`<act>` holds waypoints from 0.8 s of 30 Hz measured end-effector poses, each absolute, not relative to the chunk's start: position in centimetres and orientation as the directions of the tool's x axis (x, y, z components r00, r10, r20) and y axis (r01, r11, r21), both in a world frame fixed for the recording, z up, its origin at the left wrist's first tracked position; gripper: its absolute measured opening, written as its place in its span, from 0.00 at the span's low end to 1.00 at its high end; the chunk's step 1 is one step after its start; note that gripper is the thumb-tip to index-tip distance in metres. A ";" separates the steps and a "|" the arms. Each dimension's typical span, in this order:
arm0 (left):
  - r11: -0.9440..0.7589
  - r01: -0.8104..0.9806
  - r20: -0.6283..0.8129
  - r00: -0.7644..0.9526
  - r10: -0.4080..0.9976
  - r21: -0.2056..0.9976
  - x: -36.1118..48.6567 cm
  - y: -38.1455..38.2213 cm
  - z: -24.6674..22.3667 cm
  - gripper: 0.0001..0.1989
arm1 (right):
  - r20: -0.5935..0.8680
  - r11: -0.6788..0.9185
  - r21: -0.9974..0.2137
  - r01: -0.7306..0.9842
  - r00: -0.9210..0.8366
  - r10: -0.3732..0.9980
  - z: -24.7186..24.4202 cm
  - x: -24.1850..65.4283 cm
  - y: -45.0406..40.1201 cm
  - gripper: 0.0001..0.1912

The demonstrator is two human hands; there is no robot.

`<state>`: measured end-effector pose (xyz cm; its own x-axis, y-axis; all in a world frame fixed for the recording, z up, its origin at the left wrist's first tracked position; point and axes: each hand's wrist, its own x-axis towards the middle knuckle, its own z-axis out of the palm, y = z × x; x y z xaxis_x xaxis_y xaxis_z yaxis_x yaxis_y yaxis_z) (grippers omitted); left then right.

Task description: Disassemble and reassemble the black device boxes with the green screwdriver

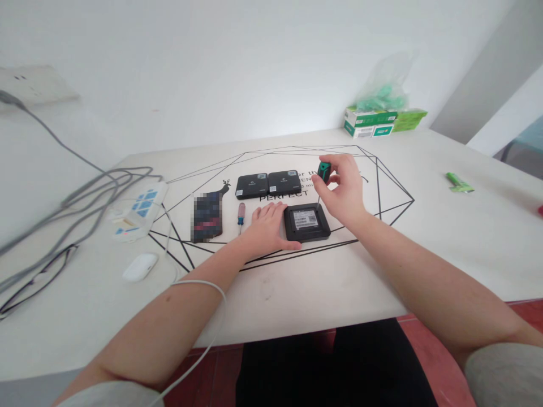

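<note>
A black square box [299, 230] with a white label lies on the table in front of me. My left hand [268, 229] rests flat against its left side, fingers spread and thumb along the near edge. Above its right side, my right hand [341, 183] grips a green and black screwdriver [324, 170], whose shaft points down to the box's upper right corner. Two similar black boxes [251, 186] [284, 182] sit side by side behind. A second screwdriver [241, 213] with a red and blue handle lies left of my left hand.
Left on the white table [331, 288] are a blurred-out dark item [206, 217], a power strip [142, 209], a white case [140, 267], glasses [40, 278] and cables. Green and white boxes [370, 118] stand at the back right, near a green object [458, 182]. A white cable crosses my left forearm.
</note>
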<state>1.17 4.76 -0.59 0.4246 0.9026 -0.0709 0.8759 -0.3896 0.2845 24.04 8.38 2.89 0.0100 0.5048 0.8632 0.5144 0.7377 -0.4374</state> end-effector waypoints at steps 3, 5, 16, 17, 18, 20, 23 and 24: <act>-0.386 0.878 -0.082 0.423 0.902 0.285 1.2 4.7 -0.4 0.61 | 0.872 0.743 -0.432 0.511 0.029 0.488 2.9 24.1 8.4 0.17; -0.386 0.876 -0.083 0.425 0.901 0.289 1.2 4.7 -0.4 0.62 | 0.877 0.746 -0.427 0.511 0.034 0.479 2.9 24.0 8.4 0.17; -0.405 0.864 -0.068 0.443 0.894 0.300 0.9 5.1 -0.7 0.64 | 0.862 0.739 -0.433 0.515 -0.004 0.508 2.8 24.0 8.3 0.17; -0.406 0.862 -0.065 0.444 0.894 0.302 0.9 5.1 -0.7 0.64 | 0.864 0.741 -0.427 0.519 -0.007 0.503 2.8 24.0 8.3 0.17; -0.406 0.862 -0.063 0.443 0.894 0.304 0.9 5.1 -0.8 0.64 | 0.867 0.742 -0.421 0.522 -0.010 0.498 2.7 24.0 8.3 0.17; -0.404 0.862 -0.064 0.442 0.895 0.307 0.9 5.1 -0.8 0.64 | 0.868 0.742 -0.416 0.525 -0.015 0.497 2.7 24.0 8.3 0.17; -0.406 0.858 -0.060 0.445 0.894 0.313 0.9 5.1 -0.8 0.64 | 0.859 0.735 -0.426 0.527 -0.019 0.512 2.7 24.0 8.3 0.17; -0.407 0.858 -0.060 0.446 0.893 0.314 0.9 5.1 -0.8 0.64 | 0.858 0.733 -0.428 0.529 -0.017 0.513 2.7 24.0 8.3 0.17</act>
<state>0.90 5.05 -0.76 0.4457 0.8932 -0.0599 0.8578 -0.4070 0.3140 24.01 8.31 2.68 -0.0167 0.5132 0.8581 0.5290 0.7328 -0.4280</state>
